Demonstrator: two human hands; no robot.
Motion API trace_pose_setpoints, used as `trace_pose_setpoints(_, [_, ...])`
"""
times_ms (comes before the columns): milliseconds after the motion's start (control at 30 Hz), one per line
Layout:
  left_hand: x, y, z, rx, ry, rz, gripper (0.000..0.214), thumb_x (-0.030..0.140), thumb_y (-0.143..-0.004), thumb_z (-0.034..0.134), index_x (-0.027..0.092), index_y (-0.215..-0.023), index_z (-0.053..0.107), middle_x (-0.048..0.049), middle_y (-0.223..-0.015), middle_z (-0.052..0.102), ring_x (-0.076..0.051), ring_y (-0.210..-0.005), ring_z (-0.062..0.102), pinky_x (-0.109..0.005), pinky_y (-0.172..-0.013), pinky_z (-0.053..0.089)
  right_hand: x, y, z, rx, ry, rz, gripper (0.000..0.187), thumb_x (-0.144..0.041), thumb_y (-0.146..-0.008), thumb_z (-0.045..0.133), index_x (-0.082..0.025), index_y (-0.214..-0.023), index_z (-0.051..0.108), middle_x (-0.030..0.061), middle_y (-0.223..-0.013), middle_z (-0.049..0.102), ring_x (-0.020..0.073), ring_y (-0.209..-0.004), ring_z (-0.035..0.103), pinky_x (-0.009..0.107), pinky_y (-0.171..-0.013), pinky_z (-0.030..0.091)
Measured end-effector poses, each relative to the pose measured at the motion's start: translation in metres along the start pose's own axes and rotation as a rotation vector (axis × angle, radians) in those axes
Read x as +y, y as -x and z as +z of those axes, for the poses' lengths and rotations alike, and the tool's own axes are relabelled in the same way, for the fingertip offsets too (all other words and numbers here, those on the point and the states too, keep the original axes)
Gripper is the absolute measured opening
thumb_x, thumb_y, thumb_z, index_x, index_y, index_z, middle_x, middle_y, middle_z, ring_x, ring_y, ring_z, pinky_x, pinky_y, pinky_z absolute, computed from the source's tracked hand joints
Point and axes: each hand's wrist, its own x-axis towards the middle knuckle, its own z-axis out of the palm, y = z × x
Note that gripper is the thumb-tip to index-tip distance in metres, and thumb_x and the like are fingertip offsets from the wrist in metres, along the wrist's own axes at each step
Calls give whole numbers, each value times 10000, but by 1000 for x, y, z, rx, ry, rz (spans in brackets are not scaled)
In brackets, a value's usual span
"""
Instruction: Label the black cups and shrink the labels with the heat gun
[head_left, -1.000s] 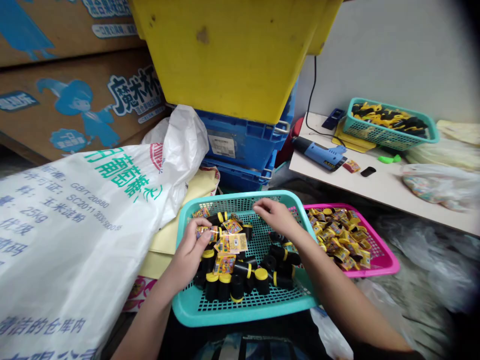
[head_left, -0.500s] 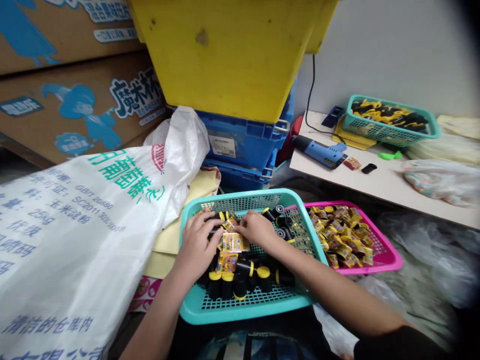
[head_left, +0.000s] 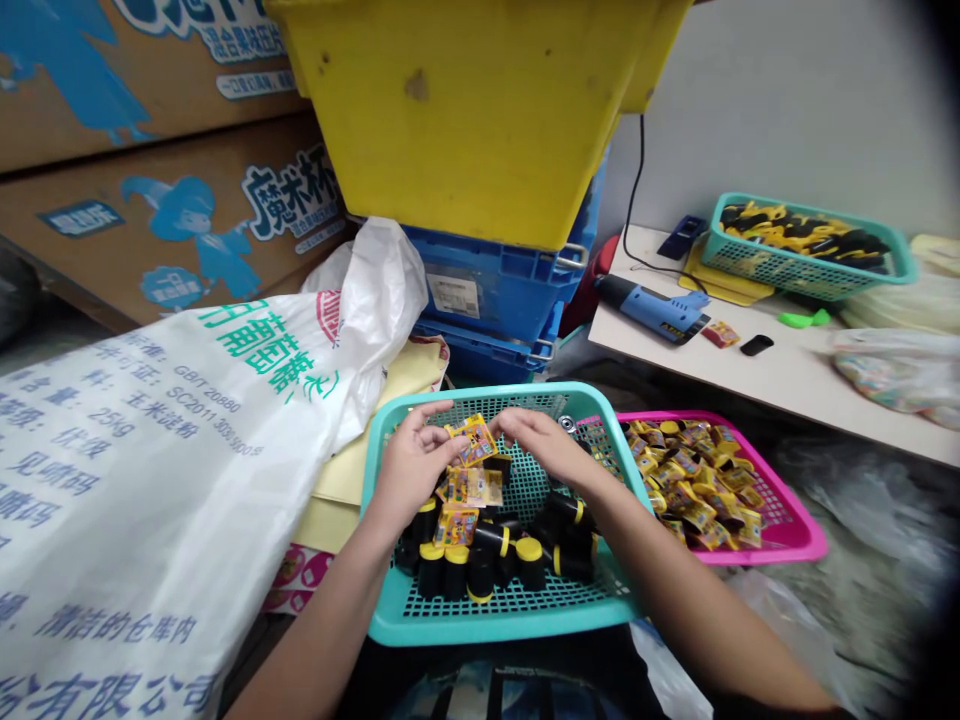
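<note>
A teal mesh basket (head_left: 525,612) in front of me holds several black cylinders with yellow caps (head_left: 480,565) and some yellow printed labels (head_left: 469,488). My left hand (head_left: 409,468) and my right hand (head_left: 544,445) meet above the basket. Together they pinch one black cylinder wrapped in a yellow label (head_left: 480,443), held between the fingertips of both hands. Both hands are closed on it.
A pink basket (head_left: 780,545) of labelled pieces sits to the right. A large white printed sack (head_left: 150,440) lies on the left. Behind stand blue crates (head_left: 495,290) under a yellow bin (head_left: 465,100). A low white table (head_left: 750,365) carries a blue tool and another teal basket (head_left: 806,250).
Both hands have risen from the pile and come together, lifting one labelled cylinder above the basket. The right hand moved left from the basket's far rim.
</note>
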Motion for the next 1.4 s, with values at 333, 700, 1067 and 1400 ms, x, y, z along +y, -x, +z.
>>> trace_pose_setpoints(333, [-6,1,0,79,22,-24,310,418,-660,789,152,-764,669,-1,-651,697,-113,-560,627,-230,-590,544,25,-4,22,-10,418,419,352,-309,-764,706,-123,-1042,596,85,-829,636,212,-782,601,288,-706,432])
trace_pose_setpoints(700, [-19,-1,-7,111,-3,61,300,453,-666,794,174,-765,744,-20,-704,726,-144,-632,648,-265,-635,559,-2,6,-15,163,-588,17,425,-466,-705,779,-163,-974,648,18,-813,598,91,-647,565,235,-659,497])
trace_pose_setpoints(1067, [-17,1,-5,79,-7,68,296,445,-695,778,182,-830,755,-57,-858,764,-197,-793,704,-323,-757,580,-2,7,-10,17,-444,49,374,-402,-734,764,-142,-976,648,20,-806,615,90,-682,547,226,-661,455])
trace_pose_setpoints(1400, [-16,3,-4,-145,47,4,343,276,-621,829,177,-924,702,-19,-825,707,-162,-749,673,-307,-703,578,5,10,28,58,-567,-3,417,-432,-701,808,-161,-970,640,46,-931,633,129,-796,593,280,-775,498])
